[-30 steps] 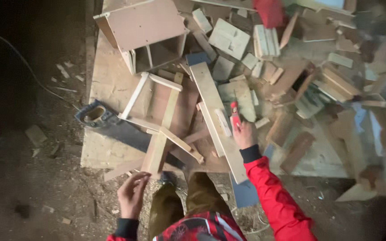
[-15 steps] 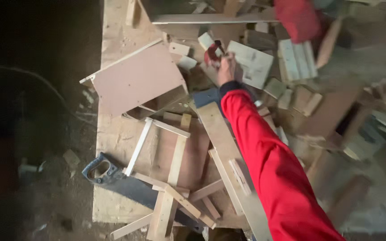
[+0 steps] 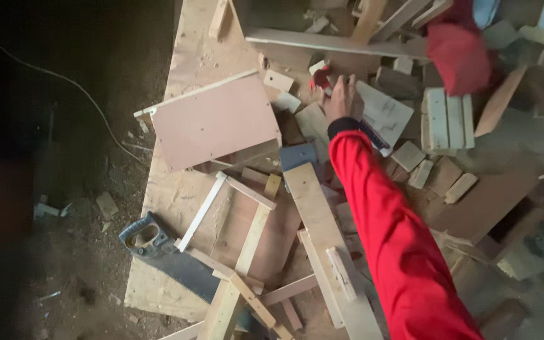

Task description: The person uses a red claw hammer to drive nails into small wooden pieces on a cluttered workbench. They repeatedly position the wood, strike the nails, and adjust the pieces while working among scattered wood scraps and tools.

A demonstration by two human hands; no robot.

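**Right arm stretched out to the far offcuts**

Near the camera, the plank (image 3: 328, 252) and the wooden frame (image 3: 240, 233) lie as they did a second ago, and the saw (image 3: 158, 249) has not moved from the board's near left edge. What has changed is the reach: a second ago the right hand (image 3: 344, 99) was close in by the plank with a small red tool (image 3: 320, 78); now the red sleeve (image 3: 398, 239) runs far out over the pile. So the work has shifted from the plank to the far scraps. The hand is curled, knuckles up, the red tool just beyond its fingers among the small blocks; whether it grips the tool I cannot tell. The left hand, visible a second ago, is out of view.
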